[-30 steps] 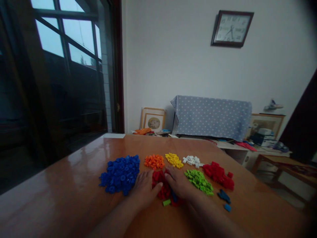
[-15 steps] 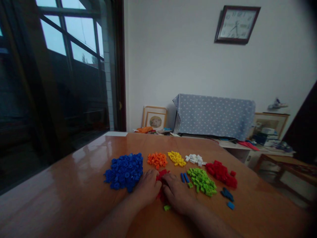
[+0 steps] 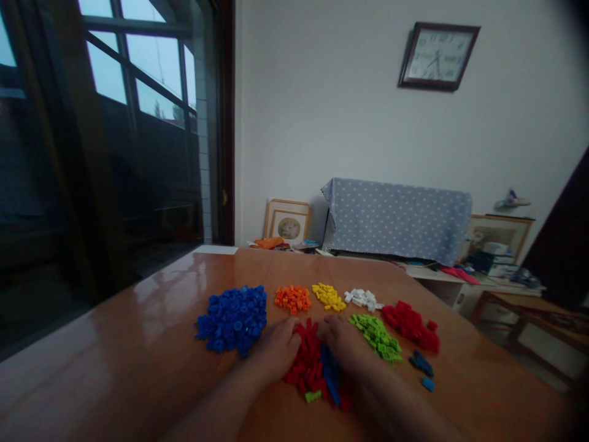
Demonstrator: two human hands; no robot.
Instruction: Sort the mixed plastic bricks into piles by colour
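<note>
A loose heap of red toy bricks (image 3: 307, 359) lies on the table between my two hands. My left hand (image 3: 278, 347) rests against the heap's left side, fingers loosely bent and apart, with nothing visibly gripped. My right hand (image 3: 346, 345) lies along the other side, somewhat blurred, its fingers reaching forward and partly hidden. Long blue bricks (image 3: 330, 374) show among the red ones beside the right palm. At the heap's near edge sits a lime green brick (image 3: 313, 397). A lime green pile (image 3: 378, 337) is just right of my right hand.
Round blue pieces (image 3: 232, 319) are piled at the left. Beyond my hands lie orange (image 3: 292, 299), yellow (image 3: 328, 296) and white bricks (image 3: 362, 298). Farther right are a red pile (image 3: 411, 325), dark blue pieces (image 3: 421, 363) and a lighter blue brick (image 3: 427, 384).
My right hand has moved right, apart from the left, uncovering the red heap. The two blue bricks beside the lime pile no longer show there; blue bricks now lie among the red.
</note>
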